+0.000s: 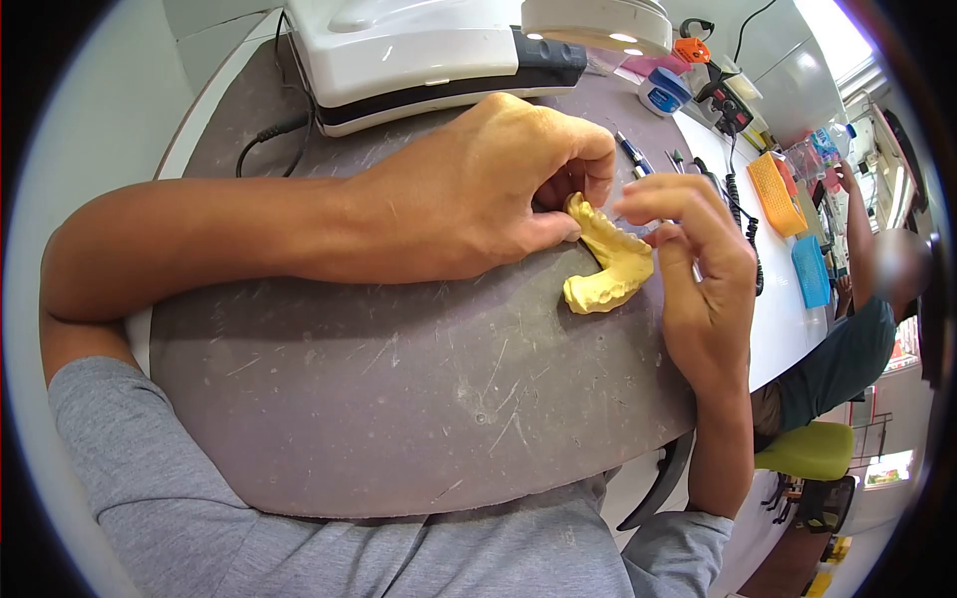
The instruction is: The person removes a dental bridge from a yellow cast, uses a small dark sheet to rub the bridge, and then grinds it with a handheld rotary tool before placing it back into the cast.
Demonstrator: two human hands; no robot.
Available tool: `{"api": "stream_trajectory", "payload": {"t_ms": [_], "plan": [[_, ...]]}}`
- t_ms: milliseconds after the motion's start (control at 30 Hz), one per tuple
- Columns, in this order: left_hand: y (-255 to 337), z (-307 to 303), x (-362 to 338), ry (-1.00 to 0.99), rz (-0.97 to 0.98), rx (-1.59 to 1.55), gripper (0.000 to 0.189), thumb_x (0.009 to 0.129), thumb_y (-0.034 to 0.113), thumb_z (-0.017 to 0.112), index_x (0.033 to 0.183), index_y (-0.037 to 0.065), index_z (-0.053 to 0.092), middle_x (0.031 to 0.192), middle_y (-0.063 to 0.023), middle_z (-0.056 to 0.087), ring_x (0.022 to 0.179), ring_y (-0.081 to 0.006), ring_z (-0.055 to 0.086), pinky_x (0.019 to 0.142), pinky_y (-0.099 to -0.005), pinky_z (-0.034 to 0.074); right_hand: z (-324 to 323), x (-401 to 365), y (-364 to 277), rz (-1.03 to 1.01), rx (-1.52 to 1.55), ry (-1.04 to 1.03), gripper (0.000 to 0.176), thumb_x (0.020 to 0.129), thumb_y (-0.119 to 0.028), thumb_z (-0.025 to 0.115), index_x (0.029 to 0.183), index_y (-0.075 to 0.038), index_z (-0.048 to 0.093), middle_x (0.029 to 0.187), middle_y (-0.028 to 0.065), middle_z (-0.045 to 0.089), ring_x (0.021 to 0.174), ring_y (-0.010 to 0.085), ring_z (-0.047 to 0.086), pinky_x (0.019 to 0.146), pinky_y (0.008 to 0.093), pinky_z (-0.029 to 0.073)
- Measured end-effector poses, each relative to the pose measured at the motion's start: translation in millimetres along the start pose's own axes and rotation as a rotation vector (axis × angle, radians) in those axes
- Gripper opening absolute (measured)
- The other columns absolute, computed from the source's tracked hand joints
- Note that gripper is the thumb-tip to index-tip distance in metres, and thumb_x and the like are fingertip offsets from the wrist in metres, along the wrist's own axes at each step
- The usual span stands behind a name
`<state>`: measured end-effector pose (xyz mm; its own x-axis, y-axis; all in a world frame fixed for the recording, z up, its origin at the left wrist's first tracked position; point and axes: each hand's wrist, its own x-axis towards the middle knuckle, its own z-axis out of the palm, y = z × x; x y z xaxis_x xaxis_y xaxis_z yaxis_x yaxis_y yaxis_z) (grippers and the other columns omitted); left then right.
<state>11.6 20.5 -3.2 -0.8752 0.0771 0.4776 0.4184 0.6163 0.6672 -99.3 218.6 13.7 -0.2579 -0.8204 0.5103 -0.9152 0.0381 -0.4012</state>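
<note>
A yellow, horseshoe-shaped dental cast (623, 269) with a row of tooth shapes along its edge is held just above the grey work surface. My left hand (508, 179) grips its upper end between thumb and curled fingers. Close by the cast's right edge, my right hand (703, 259) has its thumb and fingers bent together. Whether those fingers touch the cast or pinch something small is hidden from this angle.
A white machine (419, 60) stands at the back, beneath a round lamp (598, 25). Pen-like tools (631, 151), a blue-lidded jar (665, 92), an orange basket (776, 194) and a blue basket (811, 271) lie to the right. Another person (842, 349) sits farther right.
</note>
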Motion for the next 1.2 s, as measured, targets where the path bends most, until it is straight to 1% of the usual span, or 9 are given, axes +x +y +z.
{"api": "stream_trajectory", "payload": {"t_ms": [100,200,267,333,467,567,700,1000,1200], "plan": [[0.6,-0.2,1.7,-0.033,-0.047,0.015,0.019,0.084,-0.001,0.072,0.098,-0.003,0.061,0.091,-0.0090,0.067,0.085,-0.0150,0.066,0.083,-0.0293,0.056,-1.7,0.5,-1.0,0.094,0.097,0.119,0.031,0.085,0.012,0.048,0.103,0.000,0.070,0.100,0.0128,0.067,0.088,0.0229,0.066,0.078,0.0307,0.051],[0.2,-0.8,0.9,-0.019,-0.029,-0.001,0.021,0.083,-0.001,0.073,0.101,-0.003,0.061,0.092,-0.0097,0.067,0.086,-0.0152,0.067,0.084,-0.0295,0.056,-9.6,-0.5,3.7,-0.017,-0.042,-0.075,0.027,0.099,0.002,0.044,0.108,0.001,0.069,0.106,0.0093,0.067,0.097,0.0144,0.063,0.084,0.0279,0.050],[1.0,-0.4,1.4,-0.024,0.021,0.110,0.022,0.085,0.005,0.074,0.103,-0.003,0.063,0.093,-0.0103,0.067,0.086,-0.0164,0.066,0.082,-0.0306,0.055,-12.8,-0.7,5.2,0.126,0.027,0.186,0.025,0.101,0.000,0.046,0.108,0.000,0.070,0.105,0.0077,0.067,0.094,0.0127,0.063,0.084,0.0264,0.049],[2.3,0.2,2.1,-0.047,0.022,0.116,0.024,0.086,0.008,0.074,0.104,-0.003,0.063,0.094,-0.0103,0.067,0.085,-0.0168,0.065,0.081,-0.0308,0.054,-18.2,-1.2,10.9,0.173,0.032,0.231,0.021,0.101,-0.001,0.050,0.106,-0.001,0.071,0.102,0.0055,0.068,0.091,0.0117,0.063,0.083,0.0253,0.049],[8.5,2.2,3.4,-0.076,0.034,0.069,0.025,0.090,0.016,0.074,0.105,-0.002,0.066,0.096,-0.0099,0.068,0.082,-0.0174,0.062,0.080,-0.0306,0.052,-23.1,-1.3,7.2,0.195,-0.155,0.019,0.023,0.094,0.002,0.056,0.110,-0.004,0.072,0.104,0.0125,0.072,0.082,0.0185,0.069,0.074,0.0315,0.052],[0.2,8.0,9.4,-0.075,0.018,0.037,0.022,0.091,0.015,0.073,0.103,-0.002,0.067,0.097,-0.0090,0.068,0.084,-0.0166,0.062,0.081,-0.0306,0.052,-16.4,-0.8,14.3,0.076,-0.171,-0.042,0.026,0.092,0.001,0.059,0.114,-0.003,0.070,0.109,0.0161,0.070,0.096,0.0339,0.067,0.085,0.0408,0.051],[-2.3,12.2,15.7,-0.094,-0.031,-0.022,0.020,0.091,0.014,0.072,0.100,-0.002,0.067,0.095,-0.0088,0.069,0.085,-0.0167,0.063,0.081,-0.0312,0.052,-14.4,-2.3,11.8,0.110,-0.183,-0.105,0.027,0.091,0.001,0.059,0.115,-0.003,0.069,0.106,0.0163,0.068,0.097,0.0356,0.065,0.086,0.0414,0.050],[-0.4,10.8,18.4,-0.108,-0.016,-0.031,0.020,0.091,0.016,0.073,0.098,-0.003,0.068,0.091,-0.0097,0.070,0.086,-0.0160,0.065,0.082,-0.0297,0.052,-17.6,-3.2,15.4,0.185,-0.254,-0.112,0.014,0.091,-0.001,0.062,0.104,0.000,0.067,0.095,0.0150,0.064,0.086,0.0297,0.066,0.078,0.0395,0.051],[4.1,7.4,18.1,-0.158,-0.132,-0.047,0.022,0.091,0.018,0.074,0.098,-0.002,0.069,0.091,-0.0083,0.071,0.087,-0.0147,0.065,0.083,-0.0292,0.052,-14.1,-1.2,13.3,0.297,-0.005,0.140,0.007,0.093,-0.004,0.062,0.099,-0.001,0.065,0.081,0.0078,0.069,0.071,0.0154,0.065,0.066,0.0303,0.050]]}}
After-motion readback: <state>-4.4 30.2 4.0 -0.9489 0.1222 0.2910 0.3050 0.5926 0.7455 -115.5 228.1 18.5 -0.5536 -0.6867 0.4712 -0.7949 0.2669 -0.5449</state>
